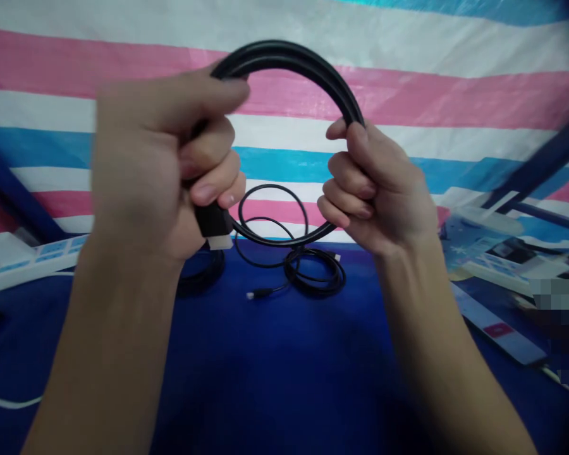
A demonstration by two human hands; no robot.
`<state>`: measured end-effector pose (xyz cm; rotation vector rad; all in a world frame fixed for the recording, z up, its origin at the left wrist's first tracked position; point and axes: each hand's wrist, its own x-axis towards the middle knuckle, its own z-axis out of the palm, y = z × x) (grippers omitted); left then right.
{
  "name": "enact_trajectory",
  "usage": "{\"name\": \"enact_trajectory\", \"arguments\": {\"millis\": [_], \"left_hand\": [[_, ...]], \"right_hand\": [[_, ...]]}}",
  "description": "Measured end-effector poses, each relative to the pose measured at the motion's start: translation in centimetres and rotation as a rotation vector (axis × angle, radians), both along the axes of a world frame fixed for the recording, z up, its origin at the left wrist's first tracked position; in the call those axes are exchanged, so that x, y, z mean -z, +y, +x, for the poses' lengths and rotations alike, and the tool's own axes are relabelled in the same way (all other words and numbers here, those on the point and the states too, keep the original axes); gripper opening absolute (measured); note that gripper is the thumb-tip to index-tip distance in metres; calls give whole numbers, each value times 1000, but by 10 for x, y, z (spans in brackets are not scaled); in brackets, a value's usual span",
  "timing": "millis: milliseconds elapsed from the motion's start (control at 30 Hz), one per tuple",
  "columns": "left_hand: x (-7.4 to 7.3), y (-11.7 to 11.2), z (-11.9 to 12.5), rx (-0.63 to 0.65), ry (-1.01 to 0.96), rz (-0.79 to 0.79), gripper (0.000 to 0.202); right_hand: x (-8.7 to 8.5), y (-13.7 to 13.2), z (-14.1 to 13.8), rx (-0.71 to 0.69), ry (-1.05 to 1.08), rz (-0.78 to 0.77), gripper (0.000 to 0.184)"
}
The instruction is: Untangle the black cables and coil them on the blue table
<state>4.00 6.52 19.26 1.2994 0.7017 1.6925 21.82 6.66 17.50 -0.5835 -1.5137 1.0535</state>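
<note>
A coiled black HDMI cable [284,55] is held up in a loop between both hands, above the table. My left hand [171,158] is closed around the left side of the coil, and its HDMI plug [215,227] sticks out below the fingers. On the right side of the loop, my right hand [379,183] grips the coil with curled fingers. Beyond the held coil, another black cable [315,272] lies coiled on the table, one plug [260,294] pointing left. A further dark coil [201,272] sits partly hidden behind my left wrist.
The blue table [275,360] ends at a striped sheet [284,133]. White power strips stand at left [38,259] and right [497,272]. A phone [497,325] with a cord lies near my right forearm. A white cord [14,401] runs at lower left.
</note>
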Motion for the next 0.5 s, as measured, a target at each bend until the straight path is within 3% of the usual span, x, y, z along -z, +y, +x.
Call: {"name": "enact_trajectory", "arguments": {"millis": [67,133,200,233,300,400,500], "left_hand": [[4,4,-1,-147,394,81,3],[10,10,-4,-263,800,137,17],[14,15,-6,-116,1069,152,16],[16,16,-7,18,1074,142,13],[16,18,-7,232,845,41,4],[13,19,-6,341,259,-122,32],[13,23,-3,458,-169,-178,40]], "right_hand": [[1,-3,-5,26,-85,9,14],[2,-8,-9,51,-322,26,10],[5,-12,-12,31,-561,7,10],[6,-13,-13,15,-601,6,9],[8,-12,-12,-12,-500,39,5],[8,-4,-10,-74,-161,64,15],[10,4,-12,-189,116,-120,25]]}}
